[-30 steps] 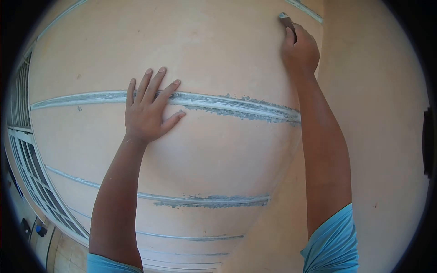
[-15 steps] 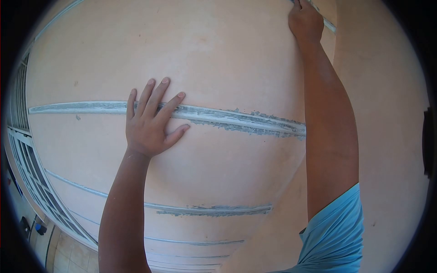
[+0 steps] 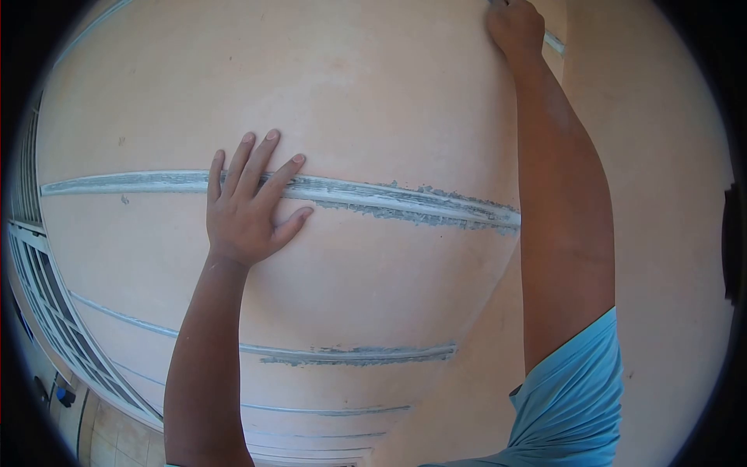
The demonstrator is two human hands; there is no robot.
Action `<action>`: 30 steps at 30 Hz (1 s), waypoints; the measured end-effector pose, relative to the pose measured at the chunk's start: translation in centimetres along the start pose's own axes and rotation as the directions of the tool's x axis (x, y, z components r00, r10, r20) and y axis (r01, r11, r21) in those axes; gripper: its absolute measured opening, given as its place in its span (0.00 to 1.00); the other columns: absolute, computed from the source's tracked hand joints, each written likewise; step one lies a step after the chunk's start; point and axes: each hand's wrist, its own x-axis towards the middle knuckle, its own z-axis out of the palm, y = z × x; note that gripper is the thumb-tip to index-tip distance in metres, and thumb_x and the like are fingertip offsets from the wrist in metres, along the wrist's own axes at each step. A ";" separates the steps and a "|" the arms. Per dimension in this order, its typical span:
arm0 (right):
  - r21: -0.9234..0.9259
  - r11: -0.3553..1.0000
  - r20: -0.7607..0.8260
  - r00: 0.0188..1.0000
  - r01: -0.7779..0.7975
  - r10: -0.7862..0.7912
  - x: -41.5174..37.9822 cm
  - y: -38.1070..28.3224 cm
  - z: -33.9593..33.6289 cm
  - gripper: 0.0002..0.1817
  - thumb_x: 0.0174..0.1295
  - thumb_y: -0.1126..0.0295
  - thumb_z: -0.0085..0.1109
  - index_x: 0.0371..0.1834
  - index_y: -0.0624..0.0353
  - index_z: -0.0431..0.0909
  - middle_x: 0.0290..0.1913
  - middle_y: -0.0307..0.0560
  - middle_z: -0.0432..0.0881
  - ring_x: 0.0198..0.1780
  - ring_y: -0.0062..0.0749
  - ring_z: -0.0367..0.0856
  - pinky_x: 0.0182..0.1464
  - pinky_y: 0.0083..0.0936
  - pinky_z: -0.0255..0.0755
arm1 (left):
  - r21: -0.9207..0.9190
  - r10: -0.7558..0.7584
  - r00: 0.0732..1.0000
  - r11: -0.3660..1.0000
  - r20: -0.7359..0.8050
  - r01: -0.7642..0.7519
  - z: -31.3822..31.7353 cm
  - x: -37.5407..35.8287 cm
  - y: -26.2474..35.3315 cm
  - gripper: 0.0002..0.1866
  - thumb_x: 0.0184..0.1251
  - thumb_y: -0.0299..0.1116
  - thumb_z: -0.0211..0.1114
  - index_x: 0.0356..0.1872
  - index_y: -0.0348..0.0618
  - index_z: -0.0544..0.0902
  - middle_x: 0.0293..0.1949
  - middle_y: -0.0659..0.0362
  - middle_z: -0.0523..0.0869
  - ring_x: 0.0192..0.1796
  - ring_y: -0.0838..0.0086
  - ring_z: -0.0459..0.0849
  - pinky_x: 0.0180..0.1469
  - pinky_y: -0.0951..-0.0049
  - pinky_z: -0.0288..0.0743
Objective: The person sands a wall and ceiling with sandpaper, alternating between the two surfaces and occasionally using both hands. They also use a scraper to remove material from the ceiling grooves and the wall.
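My left hand [image 3: 245,204] lies flat on the peach-coloured wall [image 3: 373,101], fingers spread, across a horizontal groove band [image 3: 334,191]. That band is white and grey, with flaked, scraped edges towards the right. High up near the top edge, my right hand [image 3: 517,29] is closed against the wall. A small dark bit of something shows at its fingers, but the frame's edge cuts it off and I cannot make out what it is. Just right of that hand, a short piece of another white-grey band [image 3: 554,43] shows.
Lower down run more bands, one with grey scraped edges [image 3: 350,356]. A wall corner and side wall [image 3: 646,194] stand at the right. A white barred window [image 3: 58,288] is at the left, above a tiled floor [image 3: 120,440] with a small blue object [image 3: 65,397].
My right hand has shifted slightly up and left, now partly covering less of the upper band. The whole view has drifted a little; my left hand keeps its place on the band.
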 end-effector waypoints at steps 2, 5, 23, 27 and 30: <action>0.112 0.970 0.057 0.976 -0.217 0.212 -0.5 -1.0 -0.8 0.19 0.78 0.63 0.49 0.62 0.63 0.82 0.60 0.61 0.85 0.60 0.57 0.83 0.66 0.41 0.73 | 0.006 -0.006 1.000 1.000 -0.001 0.006 -0.1 0.0 -0.1 0.33 0.57 0.54 0.73 0.66 0.63 0.82 0.76 0.56 0.72 0.80 0.56 0.65 0.81 0.43 0.50; 0.271 0.940 -0.094 0.966 -0.207 0.240 -1.0 0.3 0.8 0.19 0.78 0.64 0.50 0.61 0.63 0.83 0.59 0.60 0.86 0.60 0.55 0.83 0.65 0.40 0.73 | -0.016 -0.011 1.000 1.000 -0.005 0.011 -0.1 0.0 -0.1 0.32 0.57 0.53 0.73 0.66 0.63 0.82 0.76 0.57 0.72 0.80 0.57 0.65 0.81 0.43 0.50; -0.135 0.986 -0.207 0.976 -0.097 0.068 0.2 2.0 3.4 0.23 0.77 0.54 0.43 0.64 0.47 0.83 0.56 0.55 0.87 0.60 0.58 0.82 0.63 0.47 0.75 | -0.053 -0.029 0.999 0.998 -0.036 0.027 -0.2 0.0 -0.2 0.31 0.56 0.51 0.74 0.64 0.62 0.83 0.76 0.59 0.74 0.79 0.58 0.67 0.81 0.46 0.53; -0.088 0.994 -0.120 0.990 0.059 -0.070 -0.9 -1.5 2.3 0.19 0.77 0.68 0.49 0.65 0.53 0.82 0.65 0.51 0.83 0.64 0.51 0.79 0.70 0.39 0.69 | -0.054 -0.034 0.999 0.998 -0.025 0.033 -0.2 0.0 -0.2 0.31 0.56 0.51 0.74 0.64 0.62 0.84 0.76 0.58 0.74 0.79 0.58 0.67 0.81 0.46 0.53; -0.115 0.993 -0.192 0.981 0.009 -0.031 -0.3 0.0 3.2 0.19 0.76 0.69 0.49 0.65 0.53 0.82 0.64 0.48 0.84 0.66 0.48 0.79 0.74 0.39 0.65 | -0.057 -0.034 0.999 0.998 -0.026 0.032 -0.2 -0.1 -0.1 0.30 0.56 0.50 0.74 0.63 0.62 0.84 0.76 0.58 0.74 0.79 0.57 0.67 0.81 0.46 0.52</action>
